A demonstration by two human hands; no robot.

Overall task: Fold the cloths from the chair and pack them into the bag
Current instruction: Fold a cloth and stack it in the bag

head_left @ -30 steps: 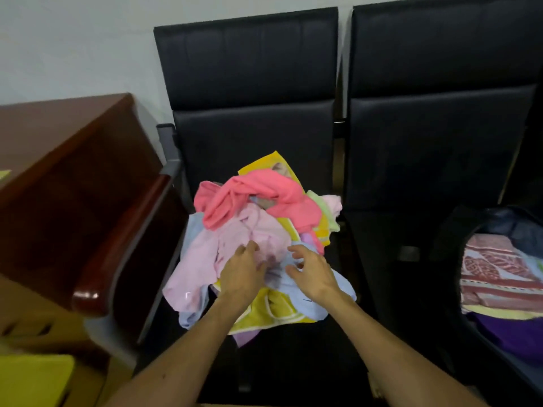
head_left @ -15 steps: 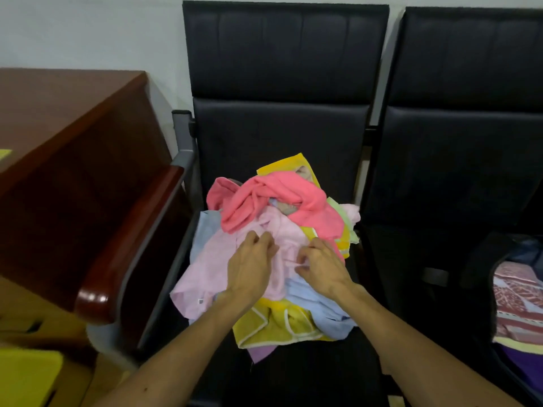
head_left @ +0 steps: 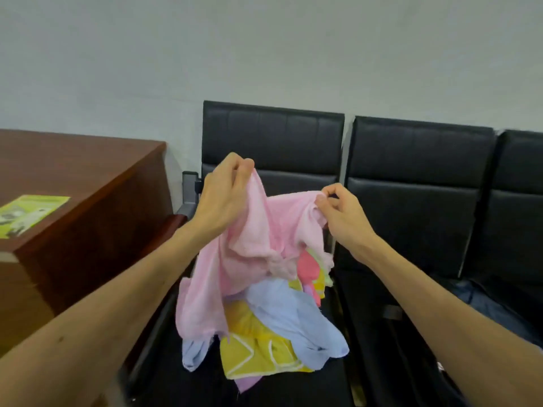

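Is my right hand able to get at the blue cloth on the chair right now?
Probably not yet: the right hand is busy pinching the raised pink cloth. The blue cloth itself lies mostly uncovered just below it.

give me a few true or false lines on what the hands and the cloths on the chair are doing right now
1. The left hand and the right hand both pinch the light pink cloth at its top. True.
2. The blue cloth hangs from the right hand. False: it lies in the pile on the chair seat.
3. A green leaflet lies on the wooden desk. True.
4. The yellow cloth is neatly folded. False: it lies crumpled, partly under the blue cloth.
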